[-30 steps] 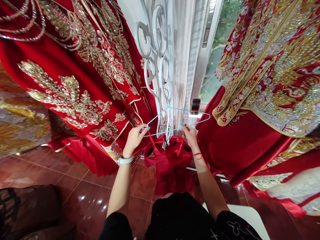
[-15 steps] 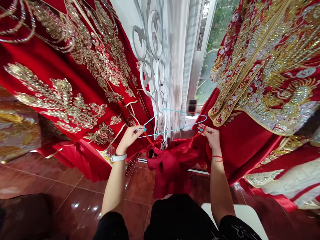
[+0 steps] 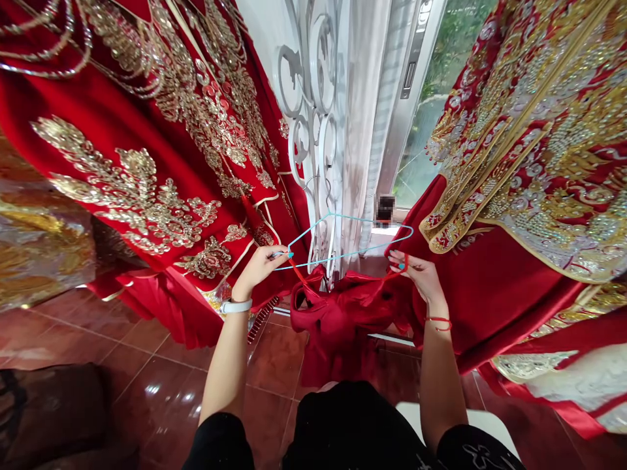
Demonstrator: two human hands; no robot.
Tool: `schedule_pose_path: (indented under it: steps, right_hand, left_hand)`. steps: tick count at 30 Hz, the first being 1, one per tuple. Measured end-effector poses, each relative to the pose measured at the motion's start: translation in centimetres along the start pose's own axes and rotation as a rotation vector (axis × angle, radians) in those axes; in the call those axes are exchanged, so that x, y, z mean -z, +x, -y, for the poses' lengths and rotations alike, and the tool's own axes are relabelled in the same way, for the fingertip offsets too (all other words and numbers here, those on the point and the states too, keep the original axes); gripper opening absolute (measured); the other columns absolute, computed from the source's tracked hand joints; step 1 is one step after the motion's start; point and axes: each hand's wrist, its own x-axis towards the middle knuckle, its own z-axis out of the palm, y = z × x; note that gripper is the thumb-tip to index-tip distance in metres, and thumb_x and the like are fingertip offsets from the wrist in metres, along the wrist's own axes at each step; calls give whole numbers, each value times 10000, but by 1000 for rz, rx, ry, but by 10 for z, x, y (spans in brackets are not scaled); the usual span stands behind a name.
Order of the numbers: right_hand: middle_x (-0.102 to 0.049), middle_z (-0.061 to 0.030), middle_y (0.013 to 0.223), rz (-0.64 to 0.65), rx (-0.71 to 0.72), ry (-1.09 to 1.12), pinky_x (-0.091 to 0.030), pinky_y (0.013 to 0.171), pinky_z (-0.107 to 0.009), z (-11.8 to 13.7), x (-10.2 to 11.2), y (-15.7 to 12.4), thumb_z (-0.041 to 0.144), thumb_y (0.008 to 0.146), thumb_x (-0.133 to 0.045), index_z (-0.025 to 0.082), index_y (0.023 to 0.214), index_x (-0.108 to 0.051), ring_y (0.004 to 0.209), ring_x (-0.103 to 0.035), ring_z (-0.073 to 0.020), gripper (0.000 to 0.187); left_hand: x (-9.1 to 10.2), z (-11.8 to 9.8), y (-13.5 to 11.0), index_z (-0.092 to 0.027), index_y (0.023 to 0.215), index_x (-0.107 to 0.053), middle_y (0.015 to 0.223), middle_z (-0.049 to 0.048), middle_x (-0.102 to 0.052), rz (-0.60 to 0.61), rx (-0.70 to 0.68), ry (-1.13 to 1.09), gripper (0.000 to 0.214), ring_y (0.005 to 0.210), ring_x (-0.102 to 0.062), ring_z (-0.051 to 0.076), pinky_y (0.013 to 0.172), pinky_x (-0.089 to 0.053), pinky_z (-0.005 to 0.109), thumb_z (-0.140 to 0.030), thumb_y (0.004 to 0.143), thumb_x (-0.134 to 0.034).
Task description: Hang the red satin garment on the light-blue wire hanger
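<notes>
My left hand (image 3: 257,269) is closed on the left end of a light blue wire hanger (image 3: 309,230), with a thin red strap (image 3: 300,273) running down from the fingertips. That strap leads to a dark red satin garment (image 3: 337,326), which hangs bunched between my hands. My right hand (image 3: 422,279) has a second red strap looped over its fingers, below and apart from the hanger's right end. The hanger's hook points away from me, in front of white scrollwork. Folds hide much of the garment's neckline.
Red gowns with gold beading (image 3: 132,189) hang on the left. A beaded red-and-gold jacket (image 3: 529,163) hangs on the right. Ahead stand a white scroll rack (image 3: 298,147) and a window (image 3: 435,98). A white stool (image 3: 484,427) is beside me on the tiled floor (image 3: 147,385).
My right hand has moved slightly right and lower, its fingers now more spread within the strap loop. My left hand keeps its hold on the hanger. The view has shifted slightly.
</notes>
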Motion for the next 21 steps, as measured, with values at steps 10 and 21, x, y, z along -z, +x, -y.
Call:
schedule_pose_path:
  steps: [10,21]
  right_hand:
    - [-798,-133,1038,911,-497,-175,-619,661,-327,-8,-5,-63,541,666,-875,179,1202,-767,670,-747,-203,656]
    - [-805,-137,893,395,-103,-214,-620,688,-405,28,55,-86,705,614,-836,234,980,-839,572,-704,-240,597]
  left_hand:
    - [-6,-1,3,-158,803,-694,766,30,-666,9,-41,3,366,663,-527,146,628,-427,256,-509,860,-609]
    - [1,-6,-7,-177,815,-711,689,26,-663,-11,-28,37,403,629,-555,166,602,-450,272,-570,837,-625]
